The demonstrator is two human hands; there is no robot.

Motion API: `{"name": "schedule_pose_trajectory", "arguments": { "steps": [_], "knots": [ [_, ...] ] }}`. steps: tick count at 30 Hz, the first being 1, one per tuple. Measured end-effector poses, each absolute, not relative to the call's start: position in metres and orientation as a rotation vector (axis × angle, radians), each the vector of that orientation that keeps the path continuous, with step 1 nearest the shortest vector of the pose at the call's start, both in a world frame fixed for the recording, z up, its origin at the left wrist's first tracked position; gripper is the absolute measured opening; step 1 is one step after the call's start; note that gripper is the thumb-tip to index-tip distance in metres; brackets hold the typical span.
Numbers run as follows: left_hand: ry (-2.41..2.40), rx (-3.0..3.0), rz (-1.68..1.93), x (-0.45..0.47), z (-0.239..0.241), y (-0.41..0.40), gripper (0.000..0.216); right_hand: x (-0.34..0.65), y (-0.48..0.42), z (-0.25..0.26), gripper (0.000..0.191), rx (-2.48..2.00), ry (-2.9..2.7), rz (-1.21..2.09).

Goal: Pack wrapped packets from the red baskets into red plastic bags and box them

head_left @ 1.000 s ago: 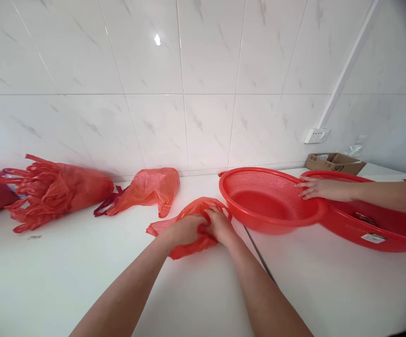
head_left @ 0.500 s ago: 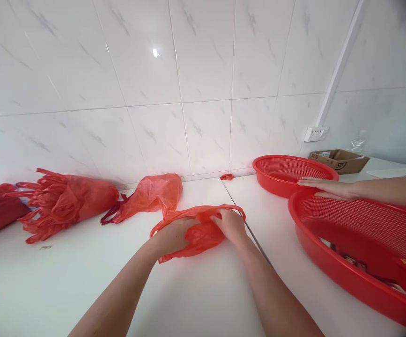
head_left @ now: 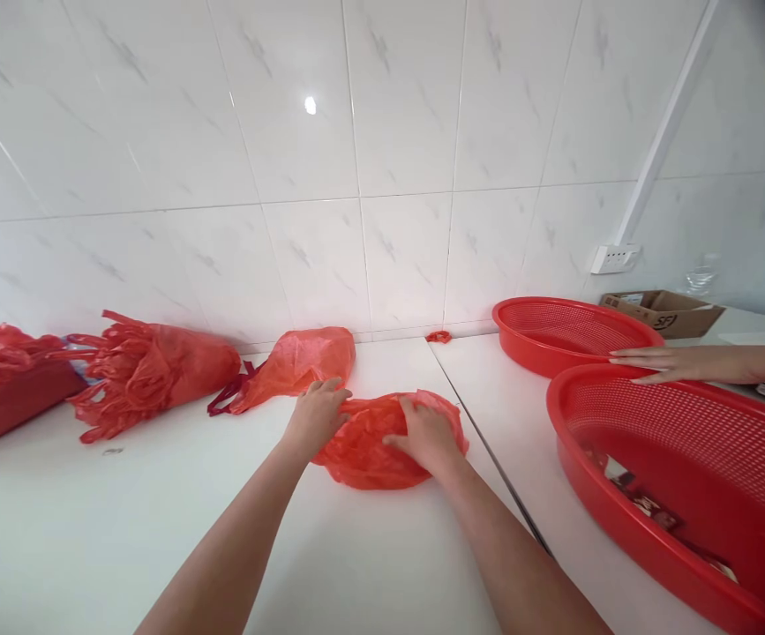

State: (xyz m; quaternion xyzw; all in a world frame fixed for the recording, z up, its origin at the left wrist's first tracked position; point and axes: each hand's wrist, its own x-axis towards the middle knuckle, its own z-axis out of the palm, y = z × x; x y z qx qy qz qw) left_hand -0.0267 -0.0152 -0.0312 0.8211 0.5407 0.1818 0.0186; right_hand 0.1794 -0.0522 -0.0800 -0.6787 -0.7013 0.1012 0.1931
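A thin red plastic bag (head_left: 374,454) lies spread on the white table in front of me, its mouth facing up and crumpled folds showing inside. My left hand (head_left: 317,418) is at the bag's upper left edge, fingers bent over the film there. Inside the right part of the mouth rests my right hand (head_left: 430,434), thumb and forefinger apart against the plastic; its other fingers are partly hidden. Just behind my left hand lies another red bag (head_left: 312,355) with dark red handles.
Bundled red bags (head_left: 170,366) and a red bag-covered stack (head_left: 11,388) are at the left. On the right, a large red basket (head_left: 603,503) holds small packets; another person's hand (head_left: 677,362) touches its rim. Behind stand a second red basket (head_left: 528,353) and a cardboard box (head_left: 683,319).
My left hand has come out of the bag's mouth to its upper left edge. The bag has opened into a rounder shape. The other person's hand has shifted slightly along the basket rim.
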Motion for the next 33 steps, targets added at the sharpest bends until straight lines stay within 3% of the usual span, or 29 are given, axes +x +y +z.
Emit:
{"name": "schedule_pose_trajectory", "arguments": {
  "steps": [2,6,13,18,23,28,33],
  "knots": [
    [1.718,2.346,0.622,-0.024,-0.035,-0.006,0.017,0.183,-0.055,-0.075,0.053,-1.877,-1.889,0.24],
    [1.761,2.177,0.656,-0.016,-0.046,0.01,0.03,0.192,-0.055,-0.069,0.054,-1.836,-1.797,0.178],
    [1.739,2.069,0.722,-0.007,-0.049,0.013,0.024,0.209,-0.034,-0.085,0.048,-1.953,-1.783,0.103],
    [1.42,2.805,1.016,0.002,-0.042,-0.027,0.024,0.206,-0.031,-0.087,0.062,-2.049,-1.762,0.183],
    [1.263,3.131,0.731,0.007,-0.055,-0.054,0.032,0.205,-0.031,-0.08,0.048,-2.192,-1.709,0.243],
    [1.754,2.761,0.706,-0.014,-0.063,-0.041,0.02,0.206,-0.031,-0.082,0.036,-2.284,-1.745,0.251],
    [1.696,2.135,0.832,-0.026,-0.075,-0.034,0.04,0.198,-0.043,-0.074,0.049,-2.186,-1.687,0.183]
  ]
}}
